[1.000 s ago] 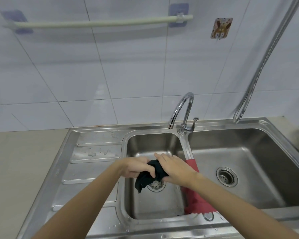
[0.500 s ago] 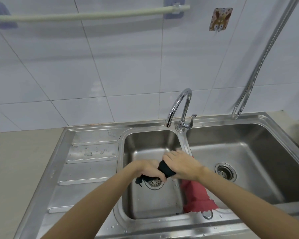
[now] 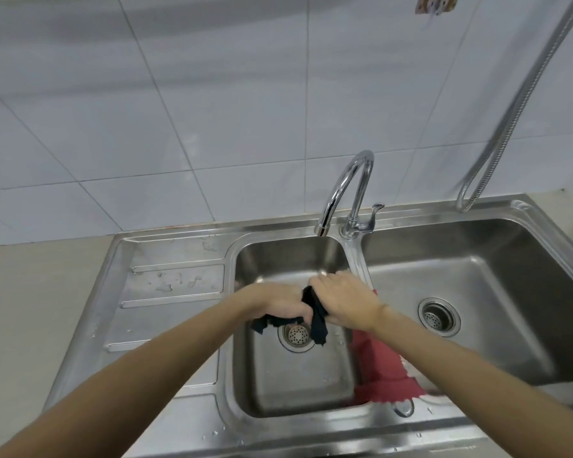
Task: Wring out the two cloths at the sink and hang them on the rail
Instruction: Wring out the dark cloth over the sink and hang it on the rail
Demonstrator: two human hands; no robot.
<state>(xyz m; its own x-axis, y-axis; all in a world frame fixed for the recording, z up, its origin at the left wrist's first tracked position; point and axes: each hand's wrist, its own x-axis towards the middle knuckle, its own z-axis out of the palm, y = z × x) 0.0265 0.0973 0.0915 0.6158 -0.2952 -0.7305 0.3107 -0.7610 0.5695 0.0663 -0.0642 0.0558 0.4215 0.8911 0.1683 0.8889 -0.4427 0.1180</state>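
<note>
Since a second ago the view has tipped downward, so the rail has left the top of the picture, and the two hands have twisted further against each other on the dark cloth (image 3: 313, 309). The left hand (image 3: 278, 300) and right hand (image 3: 346, 300) are both closed tight on it, knuckles nearly touching, held above the drain (image 3: 296, 335) of the left basin of the sink (image 3: 179, 246). Two loose ends of the cloth hang down, one just left of the drain and one over its right edge, neither reaching the basin floor. The red cloth (image 3: 382, 368) lies draped over the divider to the right of the drain, partly under the right forearm. The faucet (image 3: 348, 190) spout stands behind the drain, well above the hands. The basin floor in front of the drain is bare, and the ribbed draining board to its left holds only water drops.
</note>
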